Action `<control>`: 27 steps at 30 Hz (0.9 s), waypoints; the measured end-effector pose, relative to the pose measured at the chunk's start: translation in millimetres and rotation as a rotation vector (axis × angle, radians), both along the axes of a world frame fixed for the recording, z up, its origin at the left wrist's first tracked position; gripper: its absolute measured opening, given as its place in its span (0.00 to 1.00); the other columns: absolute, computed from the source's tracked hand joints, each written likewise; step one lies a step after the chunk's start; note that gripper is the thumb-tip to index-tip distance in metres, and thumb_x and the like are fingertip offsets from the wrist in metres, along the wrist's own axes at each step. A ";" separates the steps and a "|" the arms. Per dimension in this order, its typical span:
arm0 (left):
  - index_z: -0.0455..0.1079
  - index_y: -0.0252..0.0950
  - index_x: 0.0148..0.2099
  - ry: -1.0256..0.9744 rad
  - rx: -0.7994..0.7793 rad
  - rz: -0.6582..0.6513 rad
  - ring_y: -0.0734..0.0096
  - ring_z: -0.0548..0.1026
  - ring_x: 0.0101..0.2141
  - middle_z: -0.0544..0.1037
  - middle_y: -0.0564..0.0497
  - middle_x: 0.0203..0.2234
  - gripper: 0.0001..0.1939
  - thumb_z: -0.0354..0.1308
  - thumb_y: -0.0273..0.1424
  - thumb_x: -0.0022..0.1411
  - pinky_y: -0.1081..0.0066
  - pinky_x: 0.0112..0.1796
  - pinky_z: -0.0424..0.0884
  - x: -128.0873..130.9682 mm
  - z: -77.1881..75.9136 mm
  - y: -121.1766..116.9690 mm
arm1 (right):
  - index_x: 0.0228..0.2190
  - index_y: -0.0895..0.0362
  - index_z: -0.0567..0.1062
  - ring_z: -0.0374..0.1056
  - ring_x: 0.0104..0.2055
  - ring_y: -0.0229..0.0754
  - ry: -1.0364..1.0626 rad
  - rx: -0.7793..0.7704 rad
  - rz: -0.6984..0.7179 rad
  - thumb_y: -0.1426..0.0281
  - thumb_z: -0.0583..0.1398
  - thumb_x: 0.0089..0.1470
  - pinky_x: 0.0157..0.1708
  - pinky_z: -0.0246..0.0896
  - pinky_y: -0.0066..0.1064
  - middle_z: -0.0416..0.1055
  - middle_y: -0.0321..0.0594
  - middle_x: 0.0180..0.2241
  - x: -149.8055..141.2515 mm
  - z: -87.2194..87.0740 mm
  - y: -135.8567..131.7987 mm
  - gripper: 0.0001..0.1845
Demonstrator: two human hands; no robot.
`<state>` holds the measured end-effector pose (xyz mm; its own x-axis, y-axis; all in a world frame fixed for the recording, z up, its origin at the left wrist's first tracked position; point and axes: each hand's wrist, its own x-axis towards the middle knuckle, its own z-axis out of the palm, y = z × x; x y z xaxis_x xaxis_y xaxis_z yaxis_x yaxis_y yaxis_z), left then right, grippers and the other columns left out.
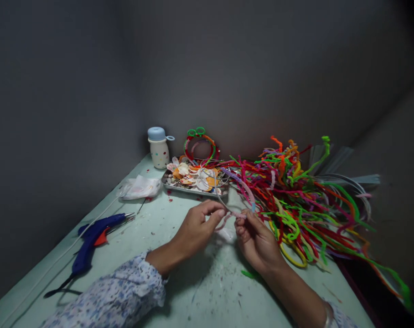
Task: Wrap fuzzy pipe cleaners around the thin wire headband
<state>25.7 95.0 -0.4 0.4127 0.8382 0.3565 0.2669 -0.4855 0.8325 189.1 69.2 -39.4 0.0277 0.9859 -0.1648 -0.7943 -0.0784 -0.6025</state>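
Both hands are at a thin hoop, like a headband [247,190], raised above the table and partly wrapped in purple, pink and light blue fuzzy stems. My left hand [200,225] pinches a pink pipe cleaner [222,224] between thumb and forefinger, close to the bare grey part of the hoop. Its loose end hangs below the fingertips. Just to the right, my right hand [258,241] has its fingers closed on the pink-wrapped stretch of the headband. The fingers hide part of the wrapping.
A metal tray [193,189] of flower-like pieces stands behind the hands, beside a wrapped hoop [215,148] and a bottle [159,152]. Many pipe cleaners [289,200] pile up at right. A blue glue gun [87,250], white cord [56,264] and plastic bag [140,187] lie left.
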 end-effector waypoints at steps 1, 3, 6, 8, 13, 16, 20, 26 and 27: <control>0.72 0.37 0.39 0.017 0.103 0.058 0.68 0.73 0.35 0.76 0.50 0.33 0.08 0.51 0.29 0.64 0.67 0.37 0.69 -1.4 -0.4 1.2 | 0.25 0.59 0.74 0.66 0.22 0.29 0.019 -0.023 0.000 0.70 0.70 0.40 0.22 0.65 0.16 0.70 0.32 0.21 0.9 0.4 0.9 0.11; 0.71 0.37 0.41 0.066 0.350 0.187 0.66 0.72 0.39 0.76 0.49 0.35 0.07 0.54 0.26 0.61 0.64 0.41 0.67 -4.2 -2.0 4.0 | 0.24 0.58 0.74 0.65 0.21 0.29 0.049 -0.058 -0.002 0.71 0.71 0.38 0.21 0.65 0.15 0.69 0.32 0.21 1.8 0.5 2.2 0.11; 0.71 0.39 0.43 0.168 0.666 0.299 0.63 0.70 0.41 0.74 0.47 0.38 0.09 0.57 0.26 0.60 0.61 0.42 0.64 -7.6 -5.0 8.2 | 0.26 0.58 0.74 0.65 0.20 0.28 0.086 -0.082 -0.005 0.73 0.71 0.37 0.20 0.65 0.15 0.70 0.31 0.21 1.2 -0.3 2.3 0.12; 0.71 0.40 0.43 0.226 0.783 0.318 0.62 0.70 0.42 0.73 0.47 0.39 0.09 0.58 0.28 0.59 0.59 0.42 0.63 -8.7 -6.7 10.0 | 0.26 0.59 0.74 0.64 0.20 0.28 0.097 -0.085 0.017 0.73 0.71 0.37 0.20 0.65 0.14 0.71 0.32 0.21 0.1 -0.6 1.7 0.13; 0.72 0.42 0.42 0.262 0.873 0.260 0.62 0.70 0.43 0.75 0.49 0.38 0.08 0.60 0.31 0.58 0.58 0.47 0.59 -7.9 -8.7 9.8 | 0.26 0.59 0.75 0.64 0.19 0.28 0.096 -0.082 0.087 0.72 0.71 0.39 0.19 0.65 0.14 0.71 0.32 0.20 -2.2 0.2 -0.6 0.11; 0.73 0.42 0.41 0.288 0.880 0.238 0.63 0.70 0.43 0.75 0.49 0.37 0.07 0.60 0.30 0.58 0.58 0.49 0.58 -7.0 -8.8 8.3 | 0.25 0.60 0.75 0.64 0.18 0.28 0.103 -0.083 0.111 0.71 0.71 0.39 0.19 0.64 0.14 0.71 0.33 0.19 -3.2 0.5 -1.5 0.11; 0.72 0.42 0.40 0.306 0.891 0.212 0.67 0.71 0.41 0.75 0.51 0.35 0.06 0.58 0.29 0.59 0.58 0.51 0.57 -5.7 -9.0 7.2 | 0.25 0.61 0.75 0.64 0.18 0.28 0.115 -0.099 0.135 0.71 0.71 0.39 0.19 0.64 0.13 0.71 0.35 0.19 -3.8 0.2 -1.5 0.11; 0.73 0.41 0.38 0.236 0.899 0.197 0.69 0.71 0.39 0.75 0.52 0.32 0.03 0.60 0.30 0.59 0.60 0.50 0.57 -6.0 -11.0 9.3 | 0.25 0.61 0.74 0.63 0.17 0.27 0.107 -0.099 0.170 0.71 0.71 0.38 0.17 0.63 0.14 0.70 0.35 0.18 -3.4 -0.2 -0.6 0.12; 0.73 0.41 0.38 0.232 0.898 0.189 0.69 0.71 0.39 0.75 0.53 0.32 0.03 0.60 0.30 0.59 0.60 0.50 0.57 -6.5 -11.5 9.7 | 0.25 0.61 0.74 0.63 0.17 0.27 0.107 -0.095 0.171 0.72 0.71 0.38 0.17 0.63 0.14 0.70 0.34 0.18 -3.2 -0.1 -0.7 0.12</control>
